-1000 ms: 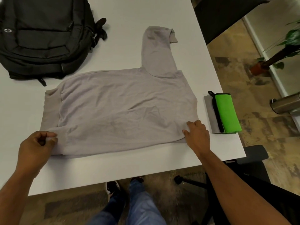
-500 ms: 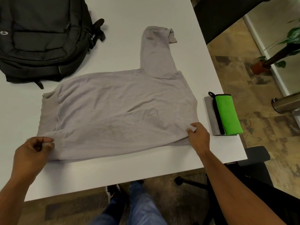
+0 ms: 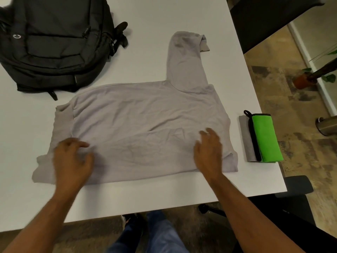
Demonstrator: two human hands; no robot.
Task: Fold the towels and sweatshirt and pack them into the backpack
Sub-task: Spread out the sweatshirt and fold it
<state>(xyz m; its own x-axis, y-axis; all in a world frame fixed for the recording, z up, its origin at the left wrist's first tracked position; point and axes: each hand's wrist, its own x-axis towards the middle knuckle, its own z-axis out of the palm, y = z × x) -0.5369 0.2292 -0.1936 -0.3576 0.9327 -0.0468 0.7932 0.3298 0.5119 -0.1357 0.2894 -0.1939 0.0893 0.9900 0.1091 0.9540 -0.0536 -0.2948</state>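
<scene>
A light grey sweatshirt (image 3: pixel 142 123) lies flat on the white table (image 3: pixel 164 15), one sleeve stretched toward the far side. My left hand (image 3: pixel 72 159) rests on its near left part, fingers apart, blurred by motion. My right hand (image 3: pixel 209 152) lies on its near right part, fingers spread, holding nothing. A black backpack (image 3: pixel 52 41) lies at the far left of the table. Folded towels, a green one (image 3: pixel 266 137) stacked on a grey one (image 3: pixel 245 139), sit near the right edge of the table.
The table's right edge runs close past the towels, its near edge just below the sweatshirt. A black chair (image 3: pixel 295 201) stands at the near right. A potted plant (image 3: pixel 310 79) and a metal bin (image 3: pixel 328 125) are on the floor to the right.
Both hands let go of the sweatshirt's near edge and moved inward onto the cloth, fingers spread. The near edge now lies flat.
</scene>
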